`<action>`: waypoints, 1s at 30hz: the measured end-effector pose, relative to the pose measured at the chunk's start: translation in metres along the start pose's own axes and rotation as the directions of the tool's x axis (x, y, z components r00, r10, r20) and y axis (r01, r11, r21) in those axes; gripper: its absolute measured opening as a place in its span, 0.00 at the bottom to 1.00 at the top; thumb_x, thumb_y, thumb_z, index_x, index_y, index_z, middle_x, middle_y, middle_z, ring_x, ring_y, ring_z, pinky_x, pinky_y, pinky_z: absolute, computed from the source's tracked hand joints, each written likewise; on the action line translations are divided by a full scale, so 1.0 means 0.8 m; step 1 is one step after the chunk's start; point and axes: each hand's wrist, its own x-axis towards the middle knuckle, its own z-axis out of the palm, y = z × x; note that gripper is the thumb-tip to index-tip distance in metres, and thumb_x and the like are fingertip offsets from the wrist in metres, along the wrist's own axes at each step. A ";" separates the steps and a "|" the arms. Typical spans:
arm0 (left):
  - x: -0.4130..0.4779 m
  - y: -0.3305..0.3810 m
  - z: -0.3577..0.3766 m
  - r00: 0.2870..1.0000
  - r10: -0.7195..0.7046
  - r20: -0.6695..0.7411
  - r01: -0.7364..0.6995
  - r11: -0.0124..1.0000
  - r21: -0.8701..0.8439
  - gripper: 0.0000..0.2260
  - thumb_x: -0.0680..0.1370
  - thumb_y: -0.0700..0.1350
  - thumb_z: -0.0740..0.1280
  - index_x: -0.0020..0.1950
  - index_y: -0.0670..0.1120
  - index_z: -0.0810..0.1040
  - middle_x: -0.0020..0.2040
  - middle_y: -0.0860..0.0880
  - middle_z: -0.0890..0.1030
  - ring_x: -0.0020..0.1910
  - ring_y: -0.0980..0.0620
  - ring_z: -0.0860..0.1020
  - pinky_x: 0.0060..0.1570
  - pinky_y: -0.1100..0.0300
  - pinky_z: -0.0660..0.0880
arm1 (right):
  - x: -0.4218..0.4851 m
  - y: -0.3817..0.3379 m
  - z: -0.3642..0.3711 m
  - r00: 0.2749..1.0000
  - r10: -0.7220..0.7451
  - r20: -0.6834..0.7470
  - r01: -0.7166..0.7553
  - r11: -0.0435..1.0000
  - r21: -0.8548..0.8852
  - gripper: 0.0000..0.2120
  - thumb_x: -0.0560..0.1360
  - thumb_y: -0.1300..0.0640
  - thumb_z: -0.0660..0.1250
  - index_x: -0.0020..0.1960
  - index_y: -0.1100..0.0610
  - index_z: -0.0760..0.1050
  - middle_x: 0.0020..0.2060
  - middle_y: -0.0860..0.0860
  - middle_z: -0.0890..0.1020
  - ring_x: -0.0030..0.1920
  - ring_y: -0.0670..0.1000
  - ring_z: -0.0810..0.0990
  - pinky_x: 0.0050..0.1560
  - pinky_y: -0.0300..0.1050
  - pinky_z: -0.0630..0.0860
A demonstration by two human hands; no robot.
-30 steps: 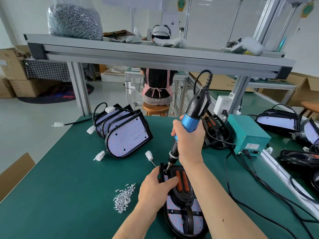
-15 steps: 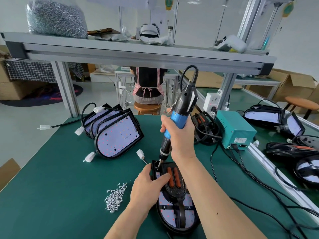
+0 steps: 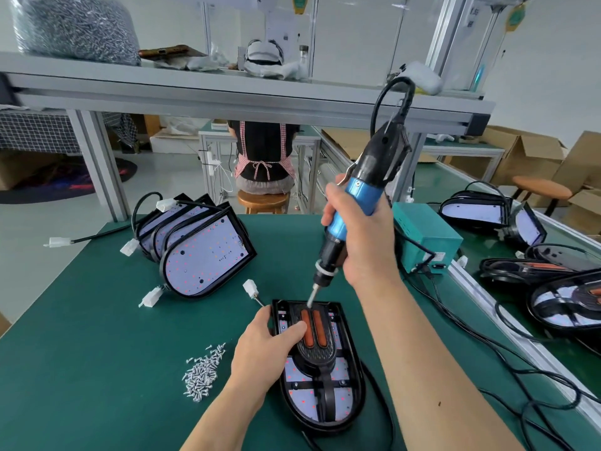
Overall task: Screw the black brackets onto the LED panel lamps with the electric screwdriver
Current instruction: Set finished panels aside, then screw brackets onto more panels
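The black-rimmed LED panel lamp [image 3: 342,367] lies at six o'clock on the green counter [image 3: 97,320], its black bracket with two orange strips [image 3: 313,353] on top; the left hand [image 3: 263,349] grips the lamp's nine o'clock edge, thumb pressing the bracket; the right hand [image 3: 364,245] is wrapped round the blue-and-black electric screwdriver [image 3: 361,193], bit slanting at the bracket's twelve o'clock end, contact unclear; better to square the tool over the screw hole and hold the bracket pinned before driving.

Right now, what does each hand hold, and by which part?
The right hand grips the electric screwdriver by its blue barrel; left hand holds the lamp by its left edge.
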 end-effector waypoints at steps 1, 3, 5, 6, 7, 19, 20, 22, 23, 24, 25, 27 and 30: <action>0.000 0.000 0.000 1.000 0.004 0.001 -0.004 1.000 -0.006 0.21 0.62 0.63 0.70 0.53 0.61 0.78 0.46 0.62 0.85 0.52 0.53 0.83 0.59 0.46 0.77 | 0.005 -0.004 -0.010 0.998 0.049 -0.047 -0.049 0.999 -0.008 0.10 0.73 0.56 0.75 0.49 0.55 0.75 0.33 0.50 0.79 0.31 0.47 0.77 0.35 0.39 0.76; 0.000 0.000 0.000 1.000 0.010 -0.003 -0.010 1.000 -0.010 0.22 0.61 0.64 0.70 0.53 0.60 0.79 0.46 0.61 0.85 0.52 0.53 0.83 0.59 0.46 0.77 | 0.012 -0.006 -0.034 0.971 0.179 -0.160 -0.187 0.982 -0.038 0.12 0.73 0.55 0.77 0.50 0.55 0.76 0.34 0.51 0.79 0.29 0.46 0.78 0.32 0.37 0.77; 0.000 -0.001 0.001 1.000 0.010 -0.006 -0.010 1.000 -0.007 0.21 0.61 0.64 0.70 0.52 0.61 0.79 0.46 0.62 0.85 0.51 0.53 0.83 0.59 0.46 0.77 | 0.013 0.002 -0.066 0.924 0.308 -0.226 -0.332 0.940 -0.075 0.11 0.74 0.53 0.76 0.51 0.56 0.77 0.35 0.52 0.80 0.27 0.45 0.78 0.29 0.37 0.76; -0.001 -0.001 0.001 1.000 0.010 -0.006 -0.010 1.000 -0.007 0.21 0.61 0.64 0.70 0.52 0.61 0.79 0.46 0.62 0.85 0.51 0.53 0.83 0.59 0.46 0.77 | 0.012 0.008 -0.082 0.898 0.362 -0.249 -0.395 0.914 -0.093 0.13 0.74 0.52 0.76 0.53 0.56 0.78 0.36 0.52 0.80 0.27 0.45 0.78 0.29 0.37 0.77; -0.001 -0.001 0.001 1.000 0.009 -0.007 -0.009 1.000 -0.007 0.20 0.62 0.64 0.70 0.52 0.62 0.78 0.46 0.62 0.85 0.52 0.54 0.83 0.59 0.46 0.77 | 0.009 0.016 -0.097 0.870 0.411 -0.271 -0.453 0.884 -0.116 0.16 0.75 0.50 0.76 0.56 0.58 0.77 0.37 0.52 0.80 0.28 0.45 0.78 0.31 0.38 0.77; -0.004 0.000 -0.001 1.000 0.004 -0.002 -0.004 1.000 -0.029 0.18 0.65 0.62 0.71 0.54 0.62 0.78 0.49 0.61 0.85 0.54 0.53 0.82 0.61 0.46 0.76 | -0.053 0.103 -0.154 0.800 0.424 -0.424 -0.589 0.425 -0.687 0.18 0.71 0.54 0.74 0.54 0.53 0.68 0.45 0.52 0.79 0.39 0.51 0.80 0.35 0.45 0.72; -0.004 0.000 -0.001 1.000 0.004 -0.004 -0.004 1.000 -0.031 0.19 0.65 0.62 0.71 0.54 0.62 0.78 0.49 0.61 0.85 0.54 0.53 0.82 0.61 0.45 0.76 | -0.054 0.105 -0.153 0.808 0.406 -0.427 -0.573 0.373 -0.730 0.19 0.70 0.53 0.74 0.54 0.53 0.67 0.44 0.52 0.78 0.39 0.51 0.79 0.34 0.45 0.71; -0.005 0.000 -0.001 1.000 0.004 -0.003 -0.005 0.999 -0.033 0.19 0.65 0.62 0.71 0.54 0.62 0.78 0.49 0.61 0.85 0.54 0.53 0.82 0.61 0.45 0.76 | -0.057 0.107 -0.150 0.826 0.369 -0.426 -0.539 0.294 -0.790 0.18 0.70 0.53 0.73 0.52 0.54 0.66 0.43 0.51 0.77 0.40 0.52 0.78 0.34 0.46 0.70; -0.006 0.000 -0.002 1.000 0.007 0.001 -0.007 0.999 -0.036 0.19 0.65 0.61 0.71 0.55 0.61 0.78 0.49 0.61 0.85 0.54 0.53 0.82 0.61 0.45 0.76 | -0.058 0.108 -0.148 0.840 0.338 -0.424 -0.515 0.253 -0.819 0.18 0.70 0.53 0.72 0.51 0.55 0.66 0.44 0.52 0.76 0.43 0.54 0.77 0.36 0.47 0.71; -0.006 0.000 -0.002 1.000 0.010 0.006 -0.009 0.999 -0.041 0.19 0.65 0.61 0.71 0.55 0.61 0.78 0.48 0.61 0.85 0.53 0.53 0.83 0.61 0.45 0.76 | -0.059 0.108 -0.146 0.859 0.303 -0.413 -0.483 0.209 -0.850 0.18 0.70 0.53 0.73 0.52 0.56 0.67 0.48 0.52 0.75 0.48 0.55 0.76 0.40 0.47 0.72; -0.006 0.000 -0.002 1.000 0.011 0.011 -0.011 0.999 -0.047 0.19 0.65 0.60 0.72 0.55 0.60 0.78 0.48 0.61 0.85 0.53 0.54 0.83 0.61 0.46 0.76 | -0.061 0.108 -0.145 0.881 0.267 -0.390 -0.439 0.160 -0.884 0.20 0.71 0.53 0.73 0.57 0.56 0.67 0.52 0.53 0.73 0.53 0.56 0.74 0.45 0.48 0.72; -0.006 0.001 -0.002 1.000 0.013 0.017 -0.012 0.998 -0.064 0.21 0.65 0.60 0.72 0.57 0.59 0.79 0.48 0.61 0.86 0.52 0.54 0.83 0.61 0.46 0.77 | -0.068 0.106 -0.140 0.937 0.181 -0.298 -0.313 0.060 -0.948 0.28 0.73 0.53 0.73 0.68 0.57 0.66 0.60 0.54 0.70 0.60 0.56 0.68 0.55 0.48 0.70; -0.006 0.000 -0.001 1.000 0.028 0.010 -0.027 0.996 -0.080 0.20 0.65 0.59 0.72 0.56 0.58 0.79 0.48 0.60 0.86 0.51 0.55 0.84 0.60 0.47 0.77 | -0.085 0.103 -0.126 0.999 0.019 -0.047 -0.049 0.080 -0.996 0.23 0.75 0.57 0.72 0.68 0.59 0.72 0.62 0.53 0.72 0.63 0.56 0.69 0.63 0.48 0.69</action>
